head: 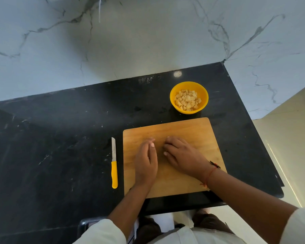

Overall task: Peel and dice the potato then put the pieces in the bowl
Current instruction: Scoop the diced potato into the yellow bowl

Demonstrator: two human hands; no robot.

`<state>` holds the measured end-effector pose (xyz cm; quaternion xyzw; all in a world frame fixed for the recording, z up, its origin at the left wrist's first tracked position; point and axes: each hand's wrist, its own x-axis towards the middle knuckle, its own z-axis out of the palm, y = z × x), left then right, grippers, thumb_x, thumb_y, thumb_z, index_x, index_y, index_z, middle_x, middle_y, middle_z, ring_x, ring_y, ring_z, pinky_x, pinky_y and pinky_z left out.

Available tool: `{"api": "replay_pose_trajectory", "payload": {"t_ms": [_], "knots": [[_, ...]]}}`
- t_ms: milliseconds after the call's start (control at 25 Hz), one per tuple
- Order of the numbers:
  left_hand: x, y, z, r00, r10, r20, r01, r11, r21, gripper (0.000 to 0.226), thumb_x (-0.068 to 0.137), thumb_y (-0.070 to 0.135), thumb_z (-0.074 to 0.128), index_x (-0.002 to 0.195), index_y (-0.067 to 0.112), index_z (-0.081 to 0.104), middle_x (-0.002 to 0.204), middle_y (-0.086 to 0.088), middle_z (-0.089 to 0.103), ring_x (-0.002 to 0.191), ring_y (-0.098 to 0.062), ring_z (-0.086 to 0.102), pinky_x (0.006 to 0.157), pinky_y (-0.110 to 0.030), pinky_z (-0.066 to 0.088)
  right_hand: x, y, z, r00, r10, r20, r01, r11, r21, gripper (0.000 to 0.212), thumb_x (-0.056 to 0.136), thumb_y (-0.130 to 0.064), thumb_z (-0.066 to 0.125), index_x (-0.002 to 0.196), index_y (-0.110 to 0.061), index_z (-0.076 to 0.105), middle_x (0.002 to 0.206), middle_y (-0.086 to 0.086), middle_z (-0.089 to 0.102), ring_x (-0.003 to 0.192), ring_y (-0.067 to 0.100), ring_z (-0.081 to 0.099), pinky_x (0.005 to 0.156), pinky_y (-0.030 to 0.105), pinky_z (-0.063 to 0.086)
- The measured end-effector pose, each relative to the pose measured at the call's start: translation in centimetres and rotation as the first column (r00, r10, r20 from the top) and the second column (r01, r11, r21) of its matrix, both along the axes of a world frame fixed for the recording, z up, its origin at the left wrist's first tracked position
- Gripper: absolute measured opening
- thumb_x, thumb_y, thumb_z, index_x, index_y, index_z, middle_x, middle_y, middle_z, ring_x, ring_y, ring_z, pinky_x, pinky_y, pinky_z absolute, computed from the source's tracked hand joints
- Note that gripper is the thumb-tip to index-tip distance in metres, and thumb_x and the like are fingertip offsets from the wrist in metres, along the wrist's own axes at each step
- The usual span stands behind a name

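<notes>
A yellow bowl (189, 85) on the black counter, just behind the board, holds several pale diced potato pieces (187, 100). Both of my hands rest on the wooden cutting board (197, 131). My left hand (146, 161) stands on its edge with fairly straight fingers, palm facing right. My right hand (180, 155) lies palm down beside it with loosely bent fingers, fingertips on the wood. No potato piece shows between or under the hands. A yellow-handled knife (114, 164) lies on the counter left of the board, blade pointing away from me.
The black stone counter (51, 147) stretches far to the left. Its right edge runs close past the board and bowl. A marble wall (130, 41) rises behind. A pale floor shows to the right.
</notes>
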<state>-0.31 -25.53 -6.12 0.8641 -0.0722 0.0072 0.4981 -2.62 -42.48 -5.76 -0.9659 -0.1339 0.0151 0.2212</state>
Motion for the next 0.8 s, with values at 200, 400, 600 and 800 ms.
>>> {"api": "replay_pose_trajectory", "payload": {"t_ms": [200,400,600,800], "knots": [[0.1,0.0,-0.1,0.985,-0.171,0.031,0.159,0.956,0.247,0.033,0.101,0.016,0.055,0.134,0.018,0.06,0.139,0.004,0.057,0.132,-0.003,0.046,0.112,-0.027,0.04,-1.7,-0.7,0.5,0.991,0.09,-0.103,-0.101,0.99,-0.101,0.055,0.103,-0.016,0.045,0.155,-0.018,0.028,0.163,0.001,0.019,0.152,0.02,0.01,0.118,0.029,0.01],[-0.5,-0.1,0.8,0.925,-0.368,-0.092,0.372,0.835,0.405,0.052,0.097,0.02,0.06,0.147,0.024,0.045,0.15,0.008,0.044,0.139,-0.003,0.03,0.114,-0.01,0.015,-1.7,-0.3,1.5,0.998,0.025,-0.049,-0.028,0.998,-0.061,0.052,0.097,-0.008,0.055,0.148,-0.016,0.044,0.156,0.003,0.037,0.146,0.019,0.03,0.115,0.025,0.017],[-0.2,-1.1,1.3,0.947,-0.298,-0.117,0.32,0.875,0.362,0.044,0.096,0.02,0.063,0.139,0.022,0.055,0.131,0.007,0.053,0.115,0.003,0.039,0.099,-0.005,0.032,-1.3,0.3,2.1,0.999,-0.028,-0.019,0.027,0.999,-0.044,0.046,0.096,-0.011,0.057,0.142,-0.015,0.052,0.147,0.003,0.048,0.135,0.018,0.045,0.112,0.022,0.029],[0.1,-2.4,1.6,0.964,-0.22,-0.146,0.255,0.923,0.288,0.033,0.095,0.013,0.065,0.127,0.02,0.064,0.111,0.011,0.058,0.097,0.0,0.054,0.091,-0.014,0.049,-1.0,0.6,2.4,0.994,-0.103,-0.046,0.105,0.993,0.047,0.042,0.093,-0.007,0.061,0.134,-0.017,0.06,0.138,0.0,0.057,0.124,0.014,0.054,0.108,0.019,0.034]]}}
